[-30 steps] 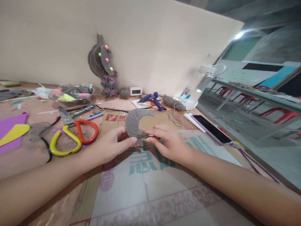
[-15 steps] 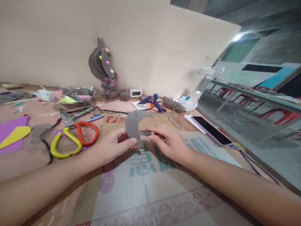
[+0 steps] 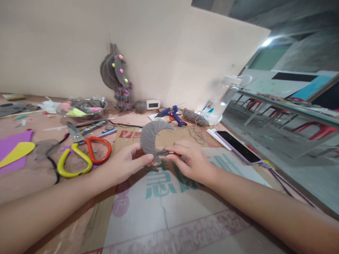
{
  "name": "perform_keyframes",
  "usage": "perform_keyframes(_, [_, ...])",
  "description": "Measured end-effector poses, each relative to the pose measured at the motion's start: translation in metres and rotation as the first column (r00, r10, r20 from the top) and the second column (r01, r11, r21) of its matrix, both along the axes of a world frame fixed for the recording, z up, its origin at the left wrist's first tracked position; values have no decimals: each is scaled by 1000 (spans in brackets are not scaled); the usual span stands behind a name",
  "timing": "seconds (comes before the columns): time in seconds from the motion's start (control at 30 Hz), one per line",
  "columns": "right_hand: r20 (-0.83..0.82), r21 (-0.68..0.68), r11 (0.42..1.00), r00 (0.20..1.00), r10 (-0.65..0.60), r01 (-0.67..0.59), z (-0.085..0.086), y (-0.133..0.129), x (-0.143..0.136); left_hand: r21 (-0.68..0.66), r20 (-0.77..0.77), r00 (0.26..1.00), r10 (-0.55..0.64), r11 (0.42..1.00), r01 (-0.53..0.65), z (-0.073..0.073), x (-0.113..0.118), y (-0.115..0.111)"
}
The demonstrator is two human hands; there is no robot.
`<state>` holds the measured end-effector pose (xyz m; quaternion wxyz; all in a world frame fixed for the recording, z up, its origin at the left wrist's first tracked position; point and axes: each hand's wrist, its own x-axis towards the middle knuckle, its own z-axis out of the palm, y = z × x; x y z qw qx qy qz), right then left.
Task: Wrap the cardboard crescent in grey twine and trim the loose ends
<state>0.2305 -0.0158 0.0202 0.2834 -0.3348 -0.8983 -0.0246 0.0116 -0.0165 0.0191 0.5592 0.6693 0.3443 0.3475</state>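
A crescent shape wrapped in grey yarn (image 3: 149, 137) stands tilted above the cardboard, its upper tip pointing right. My left hand (image 3: 134, 158) is closed on its lower left side, thumb in front. Just to the right, my right hand (image 3: 189, 158) pinches a small bundle of grey yarn (image 3: 163, 152) that reaches the crescent's inner edge near its lower end. Both hands are over a printed cardboard sheet (image 3: 180, 215) with green and red lettering. A loose yarn end hangs down below the crescent.
Scissors (image 3: 88, 151) with yellow and red handles lie to the left. Behind are a blue glue gun (image 3: 173, 114), a grey yarn skein (image 3: 195, 117), a small clock (image 3: 153, 104) and a decorated crescent hanging (image 3: 115, 72). A phone (image 3: 237, 146) and a clear bottle (image 3: 221, 100) stand right.
The crescent has tilted slightly and shifted a little up and left. The yarn bundle in my right hand now meets its inner edge lower down.
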Motion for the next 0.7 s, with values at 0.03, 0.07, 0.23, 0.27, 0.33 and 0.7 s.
perform_keyframes(0.03, [1, 3, 1000, 1000, 0, 0, 0, 0, 0, -5, 3, 1000, 1, 1000, -1, 0, 0, 0])
perform_keyframes(0.07, [2, 5, 1000, 1000, -3, 3, 1, 0, 0, -12, 2, 1000, 1, 1000, -1, 0, -1, 0])
perform_keyframes(0.23, [-3, -15, 1000, 1000, -22, 22, 1, 0, -1, -20, 21, 1000, -12, 1000, 12, -3, -4, 0])
perform_keyframes(0.27, [-5, -23, 999, 1000, -22, 21, 0, 0, 0, -20, 29, 999, -19, 1000, 20, -4, -4, 0])
perform_keyframes(0.33, [-12, -41, 999, 1000, -21, 20, -1, 0, 0, -24, 44, 998, -41, 999, 42, -4, -4, 1])
perform_keyframes(0.7, [-30, -42, 999, 1000, 2, -3, -2, 1, 0, -22, 58, 998, -18, 1000, 20, -3, -3, -1])
